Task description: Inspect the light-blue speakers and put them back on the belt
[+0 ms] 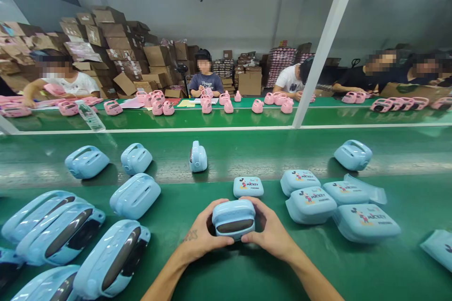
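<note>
Between my two hands is a light-blue plastic case with a carry handle and a dark oval panel. My left hand wraps its left end, thumb along the lower front. On the other end my right hand grips with thumb and fingers. Just beyond them lies a small blue box printed with a Mickey figure. Several more printed blue boxes sit to the right of my right hand. To the left of my left hand stand several blue handled cases, some showing dark panels.
A green conveyor belt crosses ahead, carrying blue cases. Past a white rail, pink cases stand on another green surface, where several people sit. A white post slants upward at right. A clear bottle leans at left; cardboard boxes are stacked behind.
</note>
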Action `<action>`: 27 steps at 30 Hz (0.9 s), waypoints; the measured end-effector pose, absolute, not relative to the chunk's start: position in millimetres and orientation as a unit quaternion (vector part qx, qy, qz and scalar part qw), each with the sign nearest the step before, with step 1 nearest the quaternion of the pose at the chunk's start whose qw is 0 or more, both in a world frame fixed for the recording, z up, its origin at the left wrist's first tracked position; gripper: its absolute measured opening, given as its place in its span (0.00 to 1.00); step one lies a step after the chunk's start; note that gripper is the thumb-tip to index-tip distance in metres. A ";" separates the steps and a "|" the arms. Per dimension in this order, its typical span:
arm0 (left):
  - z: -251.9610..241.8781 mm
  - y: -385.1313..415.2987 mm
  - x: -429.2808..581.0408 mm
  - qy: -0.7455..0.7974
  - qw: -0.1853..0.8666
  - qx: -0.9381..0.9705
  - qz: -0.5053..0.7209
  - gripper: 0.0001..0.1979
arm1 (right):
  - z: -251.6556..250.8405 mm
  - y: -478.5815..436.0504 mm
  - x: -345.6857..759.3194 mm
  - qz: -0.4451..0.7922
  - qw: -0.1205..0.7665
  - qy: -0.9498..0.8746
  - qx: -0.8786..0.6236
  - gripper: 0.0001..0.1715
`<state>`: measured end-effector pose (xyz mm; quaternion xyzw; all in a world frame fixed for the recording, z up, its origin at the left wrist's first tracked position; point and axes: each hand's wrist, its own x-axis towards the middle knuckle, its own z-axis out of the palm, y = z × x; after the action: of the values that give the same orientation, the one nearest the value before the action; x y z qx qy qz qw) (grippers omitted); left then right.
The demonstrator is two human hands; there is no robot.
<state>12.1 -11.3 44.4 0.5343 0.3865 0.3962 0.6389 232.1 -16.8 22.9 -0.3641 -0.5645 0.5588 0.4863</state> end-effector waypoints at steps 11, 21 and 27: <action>51.5 -12.0 19.1 0.445 0.556 0.601 0.364 0.35 | 10.3 -15.1 235.2 0.554 0.464 -0.581 -0.375 0.48; 45.9 -15.6 16.2 0.424 0.589 0.580 0.371 0.39 | 11.5 -17.2 237.3 0.535 0.452 -0.612 -0.367 0.52; 41.1 -15.1 13.5 0.405 0.626 0.539 0.392 0.51 | 13.2 -16.7 242.3 0.501 0.528 -0.609 -0.316 0.33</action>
<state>13.5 -15.1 41.1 0.5393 0.4054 0.3916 0.6256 242.3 -16.7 13.2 -0.3163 -0.6087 0.5006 0.5280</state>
